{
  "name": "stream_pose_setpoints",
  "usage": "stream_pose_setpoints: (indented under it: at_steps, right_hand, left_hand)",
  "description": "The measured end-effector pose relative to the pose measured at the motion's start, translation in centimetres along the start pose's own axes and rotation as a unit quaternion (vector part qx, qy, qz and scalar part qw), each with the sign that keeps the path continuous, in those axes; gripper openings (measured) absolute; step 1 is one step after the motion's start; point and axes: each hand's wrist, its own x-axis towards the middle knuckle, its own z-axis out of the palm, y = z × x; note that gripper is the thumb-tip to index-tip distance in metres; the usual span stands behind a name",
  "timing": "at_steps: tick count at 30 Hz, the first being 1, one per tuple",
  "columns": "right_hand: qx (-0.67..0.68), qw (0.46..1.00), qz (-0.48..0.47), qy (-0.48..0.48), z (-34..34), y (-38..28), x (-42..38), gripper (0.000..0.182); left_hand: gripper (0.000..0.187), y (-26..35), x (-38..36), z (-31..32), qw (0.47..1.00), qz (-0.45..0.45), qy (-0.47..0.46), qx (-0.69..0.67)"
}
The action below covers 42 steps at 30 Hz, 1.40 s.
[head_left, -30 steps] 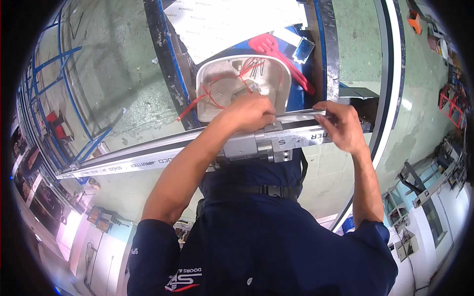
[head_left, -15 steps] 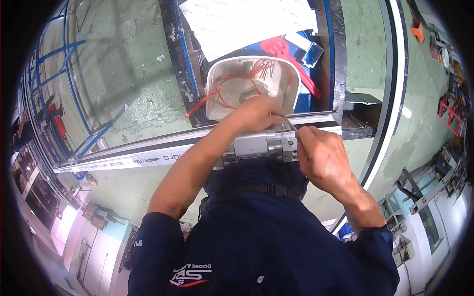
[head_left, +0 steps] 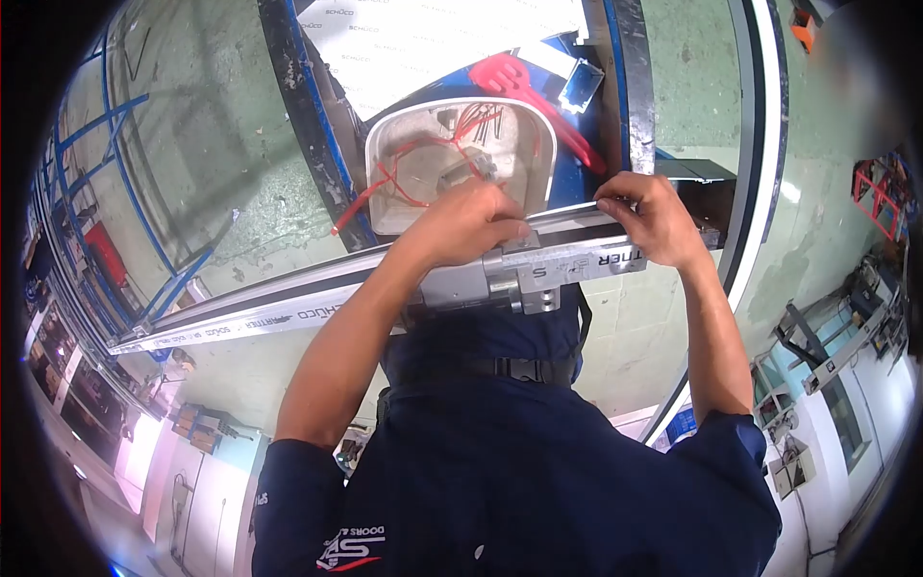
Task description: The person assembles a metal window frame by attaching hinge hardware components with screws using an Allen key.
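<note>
A long metal profile (head_left: 288, 313) with printed film runs across in front of my body. Silver metal hardware (head_left: 524, 279) is fixed along its near side. My left hand (head_left: 471, 223) rests at the profile by the hardware, its fingers bent together; whatever they pinch is too small to tell. Farther right, my right hand (head_left: 654, 219) is on the profile near its right end, with thumb and fingertips close together at the top edge; what lies between them cannot be made out.
Beyond the profile stands a white bin (head_left: 373, 173) holding red cord and metal pieces. A red slotted tool (head_left: 553, 106) lies beside it near a printed white sheet (head_left: 404, 43). A tall frame bar (head_left: 760, 144) stands at right, blue racks (head_left: 120, 144) at left.
My right hand has moved right and up along the profile, away from the hardware and the thin tool at it. My left hand stays near the hardware. The view has shifted slightly.
</note>
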Motion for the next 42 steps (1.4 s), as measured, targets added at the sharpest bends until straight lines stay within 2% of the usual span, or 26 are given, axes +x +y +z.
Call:
stream_pose_setpoints:
  at_steps: [5,7,11,14,16,20,22,24,28,31,34,36,37,38,39,40,42]
  right_hand:
    - [-0.017,1.0,0.018,-0.001,0.6,0.6,-0.2,0.011]
    - [-0.032,0.999,-0.002,-0.004,0.8,0.7,-0.1,0.011]
    - [-0.019,0.999,0.022,-0.023,0.6,0.5,0.1,0.011]
    - [-0.052,0.998,-0.013,-0.02,0.3,0.5,-0.2,0.012]
    - [-0.049,0.998,-0.004,-0.036,-0.5,-0.3,-0.7,0.01]
    - [0.01,0.998,0.006,-0.057,-1.9,-5.0,-2.2,0.015]
    - [0.076,0.994,-0.065,-0.037,-0.8,-7.7,-2.9,0.023]
    - [0.017,0.989,-0.148,-0.022,0.9,-10.5,-3.4,0.019]
    - [-0.05,0.978,-0.201,0.019,5.4,-14.4,-2.2,0.023]
    - [-0.041,0.966,-0.25,0.058,7.1,-14.6,-1.0,0.026]
    - [-0.019,0.975,-0.206,0.077,5.0,-14.3,-1.4,0.025]
    - [0.04,0.984,-0.162,0.056,2.9,-12.3,-1.4,0.026]
    - [0.072,0.986,-0.146,0.037,1.5,-11.0,-1.4,0.017]
    - [0.108,0.992,-0.072,-0.005,0.2,-9.6,-1.6,0.008]
    - [0.12,0.992,-0.038,0.005,-0.4,-7.6,-1.4,0.003]
    - [0.092,0.996,0.012,0.001,-1.2,-6.6,-1.1,0.003]
    - [0.033,0.999,0.03,0.004,-1.2,-3.7,-0.5,0.008]
  left_hand:
    - [0.026,0.9,0.2,-0.2,0.998,-0.054,-0.027,-0.017]
    - [0.025,1.1,0.4,-0.4,0.997,-0.069,-0.037,0.001]
    - [0.023,1.1,0.3,-0.3,0.998,-0.06,-0.034,0.014]
    - [0.023,1.8,0.5,-0.7,0.996,-0.048,-0.042,0.067]
    - [0.023,2.3,0.6,-0.7,0.991,-0.048,-0.043,0.118]
    - [0.023,2.1,0.7,-0.7,0.99,-0.046,-0.051,0.119]
    - [0.022,1.4,0.5,-0.3,0.991,-0.032,-0.041,0.122]
    - [0.022,1.1,0.2,-0.4,0.995,-0.017,-0.026,0.092]
    - [0.023,-0.1,0.3,-0.2,0.998,-0.041,-0.041,-0.029]
    - [0.023,-0.9,-0.4,0.8,0.994,0.002,0.029,-0.108]
    - [0.021,-0.7,-0.9,0.6,0.971,-0.051,0.106,-0.208]
    - [0.02,-0.6,-1.0,-0.1,0.993,-0.022,0.054,-0.106]
    - [0.02,-0.6,-1.0,-0.4,0.998,-0.007,0.028,-0.052]
    - [0.02,-0.6,-1.1,-0.5,0.998,-0.023,0.02,-0.062]
    - [0.021,-0.5,-1.0,-0.6,0.997,-0.039,0.012,-0.072]
    - [0.022,-0.4,-0.9,-0.5,0.995,-0.056,0.002,-0.081]
    - [0.022,-0.1,-0.3,-0.6,0.997,-0.055,-0.017,-0.043]
